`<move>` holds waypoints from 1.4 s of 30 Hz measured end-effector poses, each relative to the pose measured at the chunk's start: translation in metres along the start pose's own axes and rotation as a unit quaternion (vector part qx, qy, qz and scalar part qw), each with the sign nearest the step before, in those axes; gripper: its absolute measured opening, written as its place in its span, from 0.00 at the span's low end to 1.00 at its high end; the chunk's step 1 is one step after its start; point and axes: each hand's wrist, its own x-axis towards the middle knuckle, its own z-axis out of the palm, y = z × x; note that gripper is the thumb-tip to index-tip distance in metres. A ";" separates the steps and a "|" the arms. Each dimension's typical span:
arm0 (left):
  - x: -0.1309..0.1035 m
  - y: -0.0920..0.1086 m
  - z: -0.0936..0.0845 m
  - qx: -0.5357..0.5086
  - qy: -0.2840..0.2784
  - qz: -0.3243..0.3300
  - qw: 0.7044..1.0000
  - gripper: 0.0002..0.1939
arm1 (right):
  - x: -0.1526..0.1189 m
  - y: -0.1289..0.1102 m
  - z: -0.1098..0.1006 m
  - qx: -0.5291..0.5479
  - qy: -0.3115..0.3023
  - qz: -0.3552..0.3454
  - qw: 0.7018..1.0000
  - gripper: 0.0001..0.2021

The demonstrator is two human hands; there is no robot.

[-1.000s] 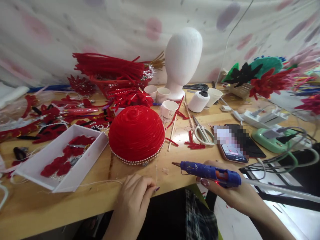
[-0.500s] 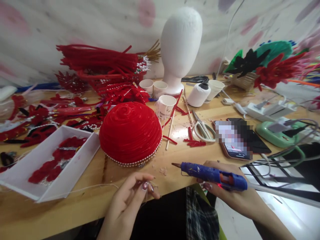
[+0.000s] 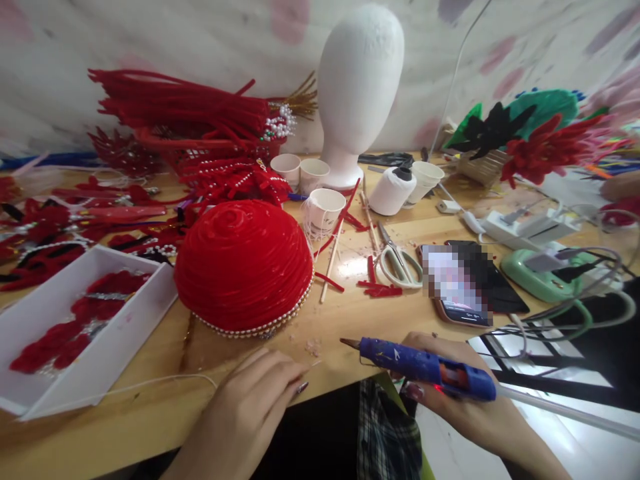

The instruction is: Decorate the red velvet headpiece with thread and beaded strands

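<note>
At the near side of the tabletop [image 3: 120,433], just beyond the left hand [image 3: 250,400], find the red dome [image 3: 245,267], rim down, rounded crown uppermost. Judge covering well advanced: see close red windings from crown to rim over the whole facing side, no gaps noted. Find bead trim [image 3: 240,333] along the near lower edge too; cannot tell whether carried round the hidden back. Note left hand low at the tabletop edge, fingers drawn together on white thread [image 3: 165,379], with a loose length trailing left toward the white tray [image 3: 133,327]. See no join between thread and dome; count thread as not yet fixed. Note right hand [image 3: 457,417] clamped round the blue glue gun [image 3: 415,363], tip pointing left, short of the dome and not touching. Judge gluing unfinished, with gun and thread both in hand. List as apart from the dome: red flowers [image 3: 105,300], lying in the tray; cannot tell whether meant for it. Beyond, among paper cups [image 3: 325,210], find the white foam head [image 3: 360,87], upright, with no dome on it. Right of the dome, note scissors [image 3: 403,267] beside short red scraps [image 3: 383,291]; read as offcuts. Log pale crumbs [image 3: 313,348] near the rim, too small to identify.
</note>
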 end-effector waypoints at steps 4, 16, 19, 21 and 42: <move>-0.003 -0.004 0.003 -0.028 -0.009 -0.003 1.000 0.13 | -0.003 -0.001 0.003 -0.022 -0.019 -0.009 1.000 0.17; -0.007 -0.002 0.013 -0.006 0.037 -0.038 0.999 0.12 | 0.015 -0.029 -0.002 -0.083 -0.080 -0.079 0.990 0.21; -0.006 -0.002 0.014 -0.001 0.037 -0.037 0.999 0.14 | 0.020 -0.032 -0.001 -0.095 -0.079 -0.088 0.988 0.29; -0.005 -0.001 0.014 0.005 0.031 -0.033 0.999 0.16 | 0.022 -0.036 -0.001 -0.108 -0.079 -0.088 0.987 0.31; -0.013 -0.003 0.019 0.022 0.015 -0.050 0.998 0.13 | 0.034 -0.055 -0.002 -0.213 -0.116 -0.108 0.964 0.33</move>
